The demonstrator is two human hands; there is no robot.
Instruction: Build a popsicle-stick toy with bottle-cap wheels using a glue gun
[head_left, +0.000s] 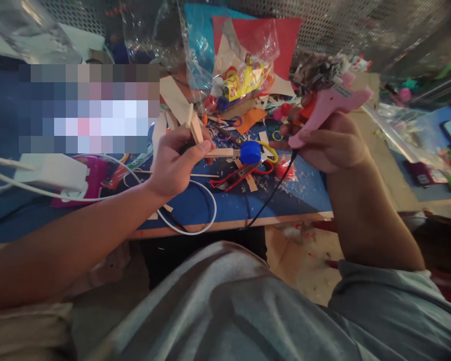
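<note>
My left hand (pixel 175 160) grips a small piece made of wooden craft sticks (pixel 210 145), held above the blue table (pixel 296 193). A blue bottle cap (pixel 250 152) sits at the far end of one stick. My right hand (pixel 330 143) is closed around the handle of a pink glue gun (pixel 330 103), raised to the right of the sticks with its orange nozzle pointing left. The gun's black cord (pixel 270 193) hangs down over the table's front edge.
Red-handled scissors (pixel 240 175), stick offcuts and shavings lie under my hands. Clear bags of craft supplies (pixel 240 75) and red and blue paper stand behind. A white charger (pixel 50 173) with white cable (pixel 195 228) rests at left. More craft clutter fills the right side.
</note>
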